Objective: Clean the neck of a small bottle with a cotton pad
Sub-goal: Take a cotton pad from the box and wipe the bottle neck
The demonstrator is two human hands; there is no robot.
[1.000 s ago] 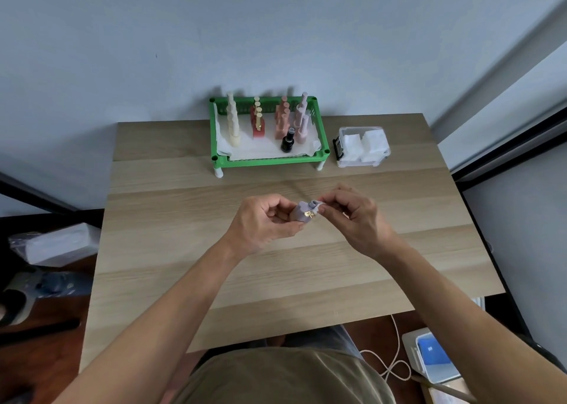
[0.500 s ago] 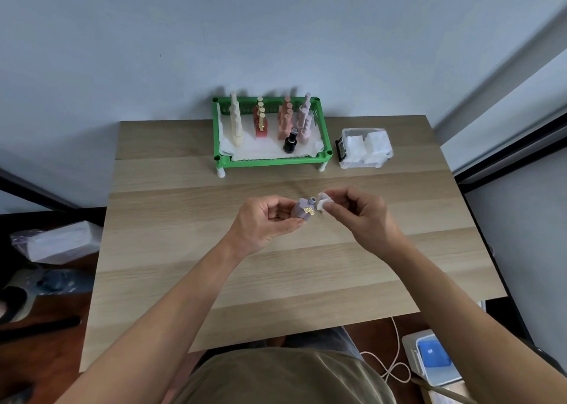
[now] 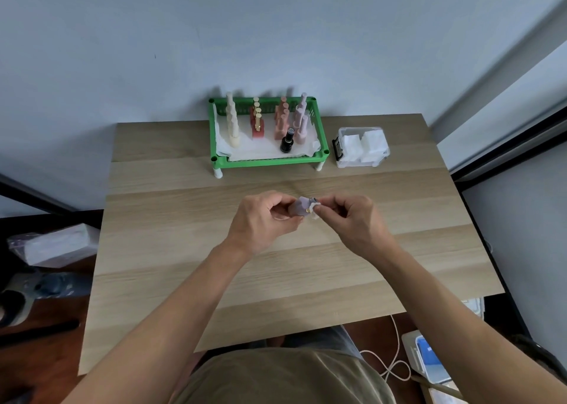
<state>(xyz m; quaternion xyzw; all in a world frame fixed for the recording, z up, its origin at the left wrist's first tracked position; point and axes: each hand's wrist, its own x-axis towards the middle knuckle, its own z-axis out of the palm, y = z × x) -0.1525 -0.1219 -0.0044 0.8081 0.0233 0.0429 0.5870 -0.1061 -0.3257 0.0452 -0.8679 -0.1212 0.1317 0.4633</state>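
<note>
Pale lilac, the small bottle point(image 3: 300, 208) is pinched in the fingers of the left hand point(image 3: 264, 219) above the middle of the bench point(image 3: 171, 250), tilted so its open neck points toward the right hand point(image 3: 352, 219). That hand grips a folded white cotton pad point(image 3: 313, 210) between thumb and fingertips and presses it against the neck. A small gold mark shows on the bottle near the pad; no writing on it can be read.

Behind the bottle, at the bench's far edge, a green rack point(image 3: 270, 161) lined with white paper holds rows of cream, red, pink and lilac bottles, with one black bottle point(image 3: 287, 140) at the front; their labels are too small to read. Just right of the rack sits a clear box point(image 3: 362, 147) of white pads.

The bench is light wood-grain boards against a pale blue-grey wall. A dark floor shows on both sides, with a white cable point(image 3: 395, 363) near the right.
</note>
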